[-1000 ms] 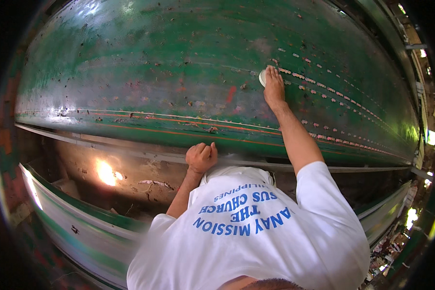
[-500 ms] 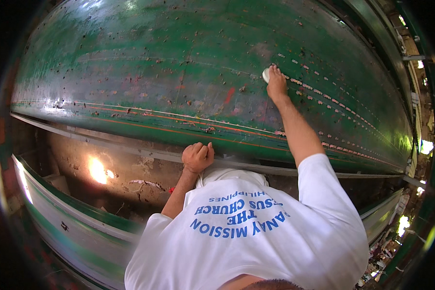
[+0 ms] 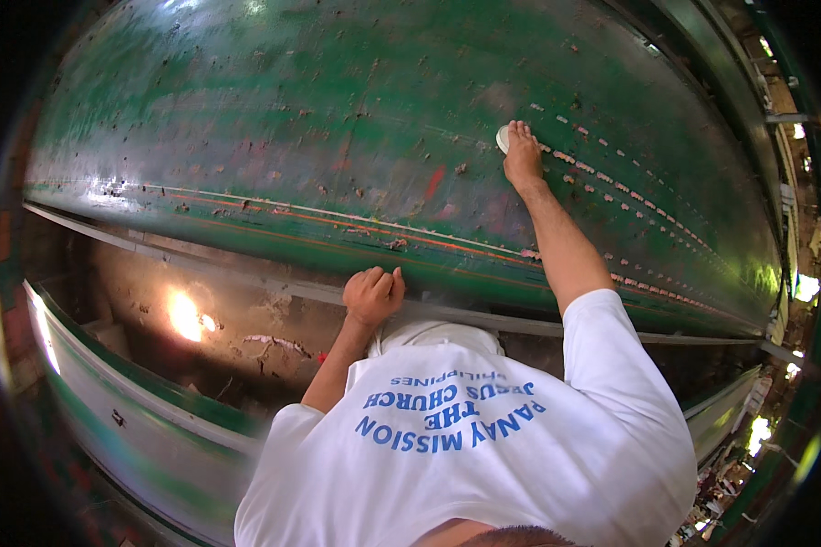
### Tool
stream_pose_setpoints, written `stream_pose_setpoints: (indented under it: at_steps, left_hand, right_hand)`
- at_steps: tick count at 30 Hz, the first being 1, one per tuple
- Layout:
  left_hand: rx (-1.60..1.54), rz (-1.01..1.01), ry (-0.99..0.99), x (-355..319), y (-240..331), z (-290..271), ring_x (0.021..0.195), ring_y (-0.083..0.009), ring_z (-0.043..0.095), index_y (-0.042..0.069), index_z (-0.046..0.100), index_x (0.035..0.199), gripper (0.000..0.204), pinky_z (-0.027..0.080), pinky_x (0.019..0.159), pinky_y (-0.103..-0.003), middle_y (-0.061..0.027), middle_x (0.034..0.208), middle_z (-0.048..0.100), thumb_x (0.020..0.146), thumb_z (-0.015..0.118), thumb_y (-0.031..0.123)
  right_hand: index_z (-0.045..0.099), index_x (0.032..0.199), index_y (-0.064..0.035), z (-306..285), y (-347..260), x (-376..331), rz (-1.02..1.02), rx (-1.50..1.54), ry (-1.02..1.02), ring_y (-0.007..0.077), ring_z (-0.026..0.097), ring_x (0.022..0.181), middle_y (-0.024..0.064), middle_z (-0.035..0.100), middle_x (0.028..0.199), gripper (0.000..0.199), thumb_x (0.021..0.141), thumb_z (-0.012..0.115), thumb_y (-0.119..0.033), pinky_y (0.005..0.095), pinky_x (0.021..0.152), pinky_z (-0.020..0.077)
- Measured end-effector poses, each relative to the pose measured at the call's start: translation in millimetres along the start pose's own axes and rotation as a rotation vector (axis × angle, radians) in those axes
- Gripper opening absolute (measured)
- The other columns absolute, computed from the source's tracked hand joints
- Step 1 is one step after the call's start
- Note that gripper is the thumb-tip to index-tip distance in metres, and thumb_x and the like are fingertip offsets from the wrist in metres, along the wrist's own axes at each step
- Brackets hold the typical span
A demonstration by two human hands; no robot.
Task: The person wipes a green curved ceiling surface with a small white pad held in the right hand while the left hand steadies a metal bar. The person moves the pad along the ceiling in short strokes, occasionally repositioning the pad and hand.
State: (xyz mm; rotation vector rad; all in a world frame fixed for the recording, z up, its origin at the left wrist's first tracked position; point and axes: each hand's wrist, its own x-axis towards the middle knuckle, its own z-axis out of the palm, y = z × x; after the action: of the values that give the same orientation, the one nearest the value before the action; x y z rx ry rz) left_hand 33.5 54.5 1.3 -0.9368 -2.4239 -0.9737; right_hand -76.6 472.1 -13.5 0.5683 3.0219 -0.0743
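The right hand [image 3: 524,153] is flat up against a big green panel [image 3: 337,118], fingers pressed over a small pale pad [image 3: 503,139] that peeks out at the fingertips' left edge. The pad looks rounded and whitish; what it is made of I can't tell. The left hand [image 3: 372,295] is curled, knuckles up, gripping the panel's lower lip, beside a grey metal rail [image 3: 246,278] running along beneath. So the hands are well apart, one high on the panel, one low at its edge.

That panel is curved painted metal, glossy green, pitted all over with rusty brown specks and chipped spots. Thin red and orange stripes [image 3: 274,211] run lengthwise near its lower edge, and a dotted row of pale rivets [image 3: 611,182] trails off to the right from the pad.

Below the rail, a rough brown surface [image 3: 246,337] with a bright glare spot. A white shirt [image 3: 483,456] with blue lettering fills the bottom.
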Motion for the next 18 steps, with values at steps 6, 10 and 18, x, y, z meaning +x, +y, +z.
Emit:
stream_pose_setpoints:
  at_steps: [6,10,18]
  left_hand:
    - [0.012,-0.008,0.018,1.0,3.4,-0.5,0.049,-0.0240,0.052,0.015,0.045,0.062,0.044,0.042,0.046,-0.039,-0.0031,0.061,0.045,0.086,0.081,0.008]
    - [0.018,-0.004,-0.012,0.0,2.5,-1.8,0.049,-0.0241,0.052,0.016,0.046,0.062,0.043,0.043,0.047,-0.038,-0.0031,0.062,0.046,0.086,0.081,0.008]
    - [0.024,-0.006,-0.007,-2.3,0.1,2.8,0.049,-0.0246,0.053,0.016,0.046,0.062,0.043,0.042,0.046,-0.039,-0.0035,0.062,0.047,0.086,0.082,0.010]
  right_hand:
    - [0.041,0.164,0.0005,18.4,0.7,-38.9,-0.068,0.045,0.046,0.0354,0.039,0.159,0.0217,0.044,0.170,0.061,0.104,0.049,0.002,0.0478,0.132,0.0311]
    - [0.042,0.164,0.0004,6.6,4.5,-3.1,-0.017,0.053,0.046,0.0355,0.040,0.159,0.0220,0.046,0.168,0.061,0.103,0.050,0.002,0.0477,0.132,0.0307]
    - [0.042,0.163,0.0004,18.8,-3.4,-26.2,-0.070,0.077,0.118,0.0354,0.039,0.159,0.0203,0.043,0.170,0.064,0.100,0.057,0.003,0.0474,0.132,0.0301]
